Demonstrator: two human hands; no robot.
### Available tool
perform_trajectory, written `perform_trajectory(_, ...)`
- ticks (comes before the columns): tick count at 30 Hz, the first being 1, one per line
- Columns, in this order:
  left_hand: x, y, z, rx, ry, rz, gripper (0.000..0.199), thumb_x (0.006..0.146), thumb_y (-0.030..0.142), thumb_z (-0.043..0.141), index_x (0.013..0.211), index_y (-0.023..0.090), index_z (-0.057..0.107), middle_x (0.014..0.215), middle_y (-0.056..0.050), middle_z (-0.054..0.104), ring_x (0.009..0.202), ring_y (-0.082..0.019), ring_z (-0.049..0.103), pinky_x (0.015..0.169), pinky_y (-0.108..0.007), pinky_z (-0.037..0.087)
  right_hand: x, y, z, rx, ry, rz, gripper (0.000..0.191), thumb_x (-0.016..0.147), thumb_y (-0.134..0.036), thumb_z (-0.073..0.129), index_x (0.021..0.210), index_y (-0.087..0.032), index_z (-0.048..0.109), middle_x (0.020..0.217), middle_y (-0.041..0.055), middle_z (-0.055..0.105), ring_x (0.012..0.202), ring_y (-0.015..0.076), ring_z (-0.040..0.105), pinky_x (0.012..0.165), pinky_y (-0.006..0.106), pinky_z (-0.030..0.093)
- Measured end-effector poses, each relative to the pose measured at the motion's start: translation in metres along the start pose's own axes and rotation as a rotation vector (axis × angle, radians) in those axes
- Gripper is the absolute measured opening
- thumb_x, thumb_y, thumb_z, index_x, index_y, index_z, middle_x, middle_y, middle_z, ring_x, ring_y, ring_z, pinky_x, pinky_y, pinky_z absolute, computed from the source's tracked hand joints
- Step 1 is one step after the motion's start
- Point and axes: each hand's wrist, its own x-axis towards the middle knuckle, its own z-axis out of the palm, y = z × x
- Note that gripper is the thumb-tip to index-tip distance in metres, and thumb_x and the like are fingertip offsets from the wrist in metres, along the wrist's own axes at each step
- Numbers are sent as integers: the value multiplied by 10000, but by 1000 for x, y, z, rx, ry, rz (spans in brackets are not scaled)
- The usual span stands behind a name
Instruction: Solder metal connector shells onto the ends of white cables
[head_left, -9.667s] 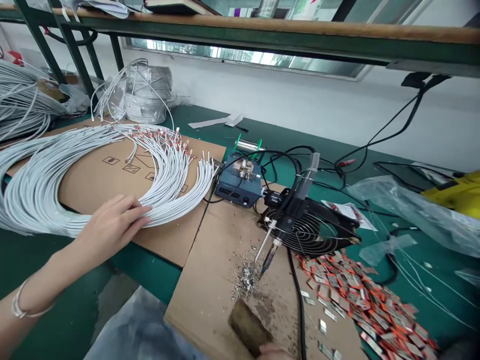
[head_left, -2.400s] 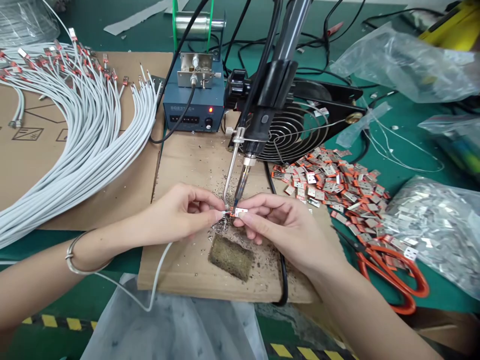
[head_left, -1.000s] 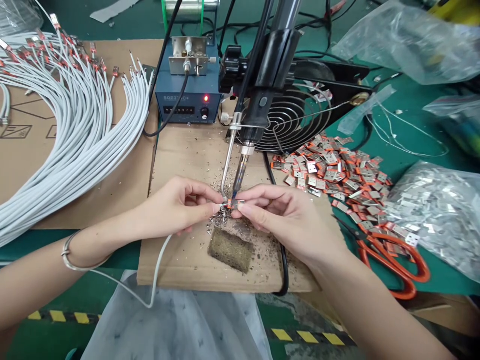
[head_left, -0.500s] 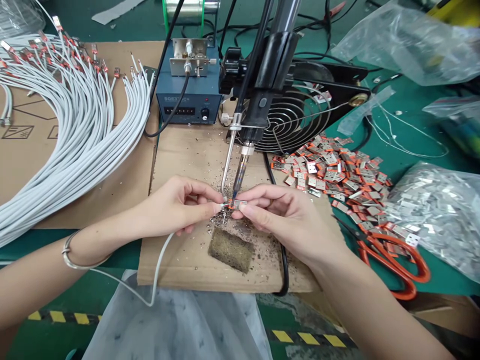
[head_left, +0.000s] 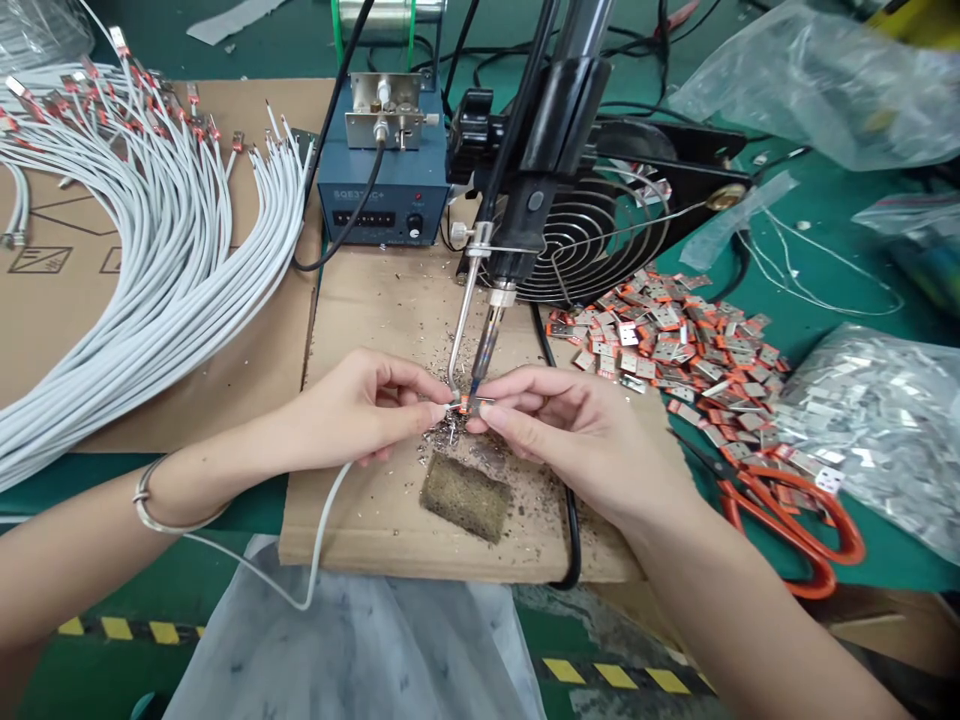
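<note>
Green tabletop (head_left: pixel 300 55) spreads beneath everything we see, with a sheet of cardboard (head_left: pixel 360 530) laid over its front edge. Above that sheet, our left hand (head_left: pixel 367 410) pinches the end of a white cable (head_left: pixel 320 530) between thumb and forefinger, its other fingers curled. Most of that end is hidden in the grip; below, the cable loops past the cardboard's edge and disappears behind our wrist. Our right hand (head_left: pixel 555 430) pinches a small metal connector (head_left: pixel 484 403), its orange part towards the cable, the rest partly covered by our fingertips. Beside this joint ends the soldering iron (head_left: pixel 489 345), next to a thin bent tube (head_left: pixel 463 320); at this size we cannot tell whether the tip touches. Just below lies a brown sponge (head_left: pixel 466 497). The iron's holder blocks part of the black fan (head_left: pixel 577 245), the top edge cuts off the solder spool (head_left: pixel 375 22), and the left edge crops the cable bundle (head_left: pixel 187 290). Our right forearm lies near the orange-handled scissors (head_left: pixel 847 535).
</note>
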Motion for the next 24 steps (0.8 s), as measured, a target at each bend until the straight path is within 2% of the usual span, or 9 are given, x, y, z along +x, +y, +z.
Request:
perform_trajectory(10,-1,0,-1,12,-7,-1,120,787,203,585,859,133,651,498,78,474,355,-30,433,316,-117,346,-1,2,0,-31,20,-16,121,686,-233,735,774,-174,676,645,17,708,563,96,645,435,150,449)
perform_trajectory(14,-1,-1,-1,50,-13,64,144,769,193,589,842,118,687,509,64,512,374,-26,397,336,-132,309,0,1,0,-53,15,-17,109,682,-230,739,747,-170,675,627,13,700,554,96,640,457,157,467)
perform_trajectory(19,3,1,0,135,33,162,117,726,138,607,751,95,712,570,23,619,461,-38,407,418,-150,317,-1,-1,0,-49,-15,-9,99,697,-232,734,756,-173,680,626,11,700,537,94,629,456,165,468)
perform_trajectory(24,4,5,0,126,51,139,110,728,131,598,728,104,704,483,58,553,393,-32,317,364,-166,236,-1,-1,-1,-44,-36,-7,96,713,-229,724,774,-172,676,627,9,702,509,82,609,440,163,448)
